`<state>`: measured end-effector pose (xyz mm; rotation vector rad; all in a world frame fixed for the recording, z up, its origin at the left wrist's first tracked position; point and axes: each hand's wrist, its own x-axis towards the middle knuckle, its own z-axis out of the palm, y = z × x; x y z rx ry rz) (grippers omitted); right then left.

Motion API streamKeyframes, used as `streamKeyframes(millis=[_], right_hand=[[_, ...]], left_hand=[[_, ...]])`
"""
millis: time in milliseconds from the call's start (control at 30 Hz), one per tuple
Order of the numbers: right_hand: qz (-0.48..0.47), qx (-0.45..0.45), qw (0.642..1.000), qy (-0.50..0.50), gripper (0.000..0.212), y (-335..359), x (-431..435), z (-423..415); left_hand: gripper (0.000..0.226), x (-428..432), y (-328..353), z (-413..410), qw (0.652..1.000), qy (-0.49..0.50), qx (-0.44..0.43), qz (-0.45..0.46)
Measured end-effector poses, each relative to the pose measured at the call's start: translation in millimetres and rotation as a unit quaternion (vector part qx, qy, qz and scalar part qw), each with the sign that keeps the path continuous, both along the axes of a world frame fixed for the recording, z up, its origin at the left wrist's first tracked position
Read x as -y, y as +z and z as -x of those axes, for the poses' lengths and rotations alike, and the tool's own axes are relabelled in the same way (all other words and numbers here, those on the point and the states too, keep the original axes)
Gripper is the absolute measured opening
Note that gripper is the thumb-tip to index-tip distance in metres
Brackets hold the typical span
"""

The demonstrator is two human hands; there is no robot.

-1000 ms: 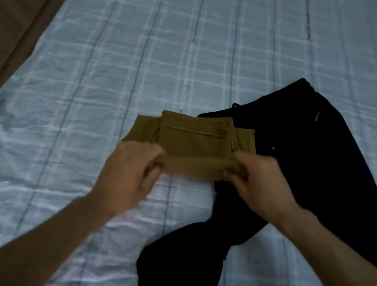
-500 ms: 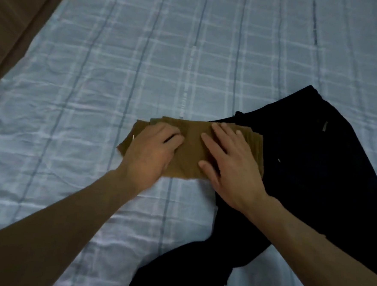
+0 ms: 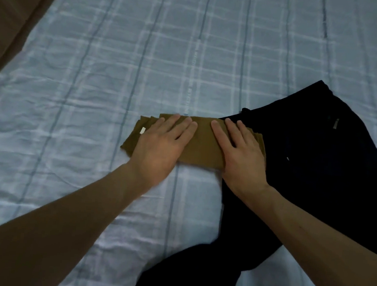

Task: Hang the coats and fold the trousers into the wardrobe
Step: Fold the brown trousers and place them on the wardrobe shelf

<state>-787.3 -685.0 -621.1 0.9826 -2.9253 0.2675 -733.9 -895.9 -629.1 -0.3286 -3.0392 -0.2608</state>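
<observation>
Olive-brown trousers [image 3: 201,147] lie folded into a small flat rectangle on the bed, a white tag showing at their left end. My left hand [image 3: 160,147] presses flat on the left half of the bundle, fingers straight. My right hand [image 3: 241,154] presses flat on the right half the same way. Black trousers [image 3: 315,165] lie spread out unfolded to the right, partly under the brown bundle, one leg trailing toward the bottom edge of the view.
The bed is covered by a light blue checked sheet [image 3: 144,61] with wrinkles. A brown wooden piece of furniture [image 3: 16,12] stands along the bed's left side at the top left.
Both hands folded the near edge of the brown trousers over, let go of it, and now lie flat on top, smoothing the bundle.
</observation>
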Motion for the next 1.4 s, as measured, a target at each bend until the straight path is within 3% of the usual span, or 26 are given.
streamKeyframes(millis=[233, 500, 733, 833, 1000, 1300, 1400], right_hand=[[-0.002, -0.004, 1.000, -0.002, 0.082, 24, 4, -32], [0.055, -0.024, 0.993, 0.099, 0.051, 49, 24, -127], [0.046, 0.040, 0.966, 0.250, 0.066, 67, 70, -243], [0.050, 0.038, 0.947, 0.315, 0.048, 77, 106, -294], [0.072, 0.007, 0.902, 0.426, 0.054, 88, 173, -391], [0.123, -0.013, 0.806, 0.579, 0.061, 89, 279, -587], [0.117, -0.002, 0.788, 0.604, 0.063, 86, 313, -650]], left_hand=[[0.068, 5, 21, -28, 0.997, 0.017, -0.079, -0.009], [0.080, 28, 67, -159, 0.994, 0.075, -0.072, 0.016], [0.074, 50, 76, -345, 0.980, 0.195, -0.011, 0.023], [0.085, 59, 92, -421, 0.959, 0.277, 0.014, 0.066], [0.085, 77, 119, -546, 0.906, 0.401, 0.058, 0.126], [0.073, 90, 115, -771, 0.802, 0.591, 0.076, 0.038], [0.071, 102, 116, -839, 0.772, 0.631, 0.066, 0.038]])
